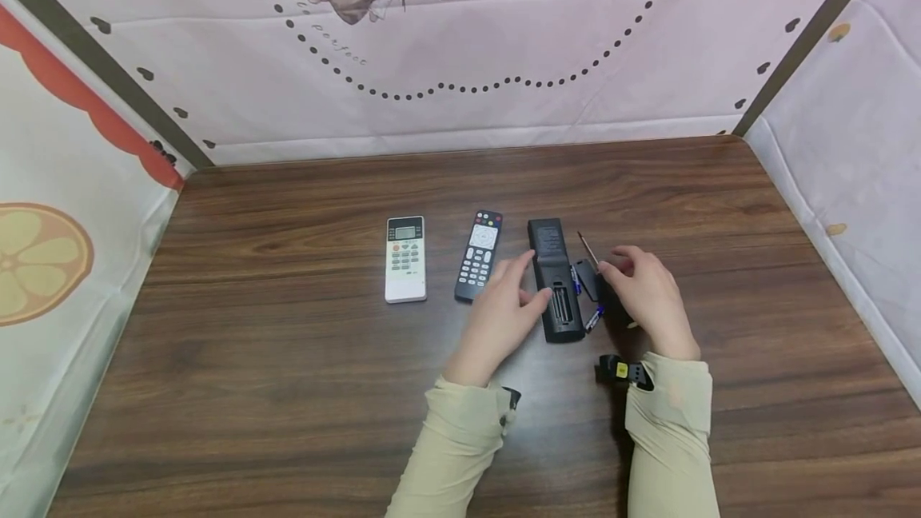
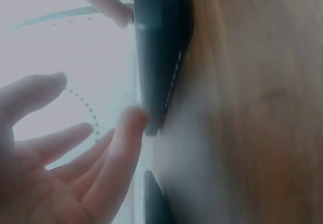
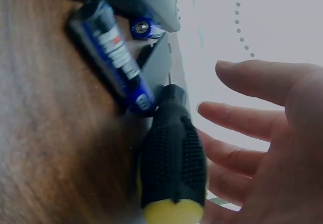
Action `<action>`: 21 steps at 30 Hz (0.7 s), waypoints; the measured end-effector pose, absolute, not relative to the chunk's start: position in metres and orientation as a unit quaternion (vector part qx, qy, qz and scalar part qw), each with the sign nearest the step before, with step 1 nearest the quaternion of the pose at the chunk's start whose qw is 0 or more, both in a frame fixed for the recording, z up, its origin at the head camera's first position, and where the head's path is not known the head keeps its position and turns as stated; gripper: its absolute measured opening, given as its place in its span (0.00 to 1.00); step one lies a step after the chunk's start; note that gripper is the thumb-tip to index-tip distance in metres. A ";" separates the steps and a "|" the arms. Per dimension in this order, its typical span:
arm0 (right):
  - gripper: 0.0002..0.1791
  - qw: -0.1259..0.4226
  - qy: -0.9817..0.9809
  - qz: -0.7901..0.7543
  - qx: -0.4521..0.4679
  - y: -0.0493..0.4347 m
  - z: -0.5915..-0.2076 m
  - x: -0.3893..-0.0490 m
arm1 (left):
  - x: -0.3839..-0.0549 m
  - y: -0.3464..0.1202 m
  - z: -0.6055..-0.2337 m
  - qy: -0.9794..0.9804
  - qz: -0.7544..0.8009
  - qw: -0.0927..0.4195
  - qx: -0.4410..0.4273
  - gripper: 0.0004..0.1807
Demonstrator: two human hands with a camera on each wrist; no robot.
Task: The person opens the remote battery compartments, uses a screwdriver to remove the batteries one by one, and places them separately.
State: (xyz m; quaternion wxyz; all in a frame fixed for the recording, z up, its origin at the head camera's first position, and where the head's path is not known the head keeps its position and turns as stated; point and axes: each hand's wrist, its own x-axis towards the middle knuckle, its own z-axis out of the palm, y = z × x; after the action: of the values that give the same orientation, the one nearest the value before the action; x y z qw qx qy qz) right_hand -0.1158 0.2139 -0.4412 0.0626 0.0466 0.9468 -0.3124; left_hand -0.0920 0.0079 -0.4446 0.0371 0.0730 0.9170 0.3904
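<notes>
A black remote control [image 1: 550, 250] lies back side up, its battery bay uncovered and bare of batteries. Over its left edge is my left hand [image 1: 500, 314], fingers spread; whether the fingertips touch it I cannot tell. Two blue batteries [image 1: 594, 319] [image 3: 113, 57] and a small black battery cover [image 1: 588, 280] lie along the remote's right side. My right hand [image 1: 651, 294] hovers beside a screwdriver [image 3: 172, 148] with a black ribbed handle and yellow end. Its fingers are loosely bent and apart from the handle, which the hand mostly hides in the head view.
To the left lie a dark remote with several white buttons [image 1: 478, 256] and a white remote with a small display [image 1: 406, 260]. The wooden table [image 1: 288, 390] meets printed cloth walls [image 1: 504, 38] at the back and sides.
</notes>
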 end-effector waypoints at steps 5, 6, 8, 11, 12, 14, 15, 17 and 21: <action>0.28 0.049 0.946 -0.320 0.033 0.212 -0.438 -0.115 | -0.098 -0.002 -0.444 0.922 0.383 -0.037 0.042 0.27; 0.28 0.049 0.945 -0.322 0.031 0.212 -0.437 -0.115 | -0.099 -0.004 -0.444 0.921 0.385 -0.050 0.035 0.26; 0.28 0.051 0.944 -0.325 0.026 0.209 -0.434 -0.115 | -0.101 -0.009 -0.443 0.917 0.391 -0.070 0.019 0.26; 0.29 0.059 0.943 -0.328 0.021 0.204 -0.430 -0.116 | -0.104 -0.016 -0.443 0.910 0.402 -0.099 -0.004 0.26; 0.30 0.062 0.943 -0.326 0.019 0.202 -0.428 -0.116 | -0.105 -0.018 -0.443 0.909 0.403 -0.108 -0.010 0.26; 0.30 0.068 0.943 -0.324 0.016 0.198 -0.427 -0.117 | -0.106 -0.022 -0.444 0.912 0.393 -0.117 -0.019 0.26; 0.31 0.071 0.943 -0.324 0.013 0.196 -0.426 -0.117 | -0.106 -0.023 -0.444 0.915 0.386 -0.116 -0.022 0.27; 0.31 0.073 0.943 -0.326 0.010 0.193 -0.425 -0.116 | -0.106 -0.025 -0.446 0.924 0.367 -0.105 -0.020 0.28; 0.31 0.075 0.941 -0.330 -0.001 0.187 -0.424 -0.115 | -0.106 -0.028 -0.450 0.941 0.331 -0.072 -0.004 0.28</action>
State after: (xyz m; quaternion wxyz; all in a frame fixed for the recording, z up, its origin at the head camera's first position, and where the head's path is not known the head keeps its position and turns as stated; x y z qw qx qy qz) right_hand -0.1151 0.1873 -0.4245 0.0748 -0.0010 0.9410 -0.3302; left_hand -0.1059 -0.0276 -0.4503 -0.0721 -0.0040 0.9409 0.3309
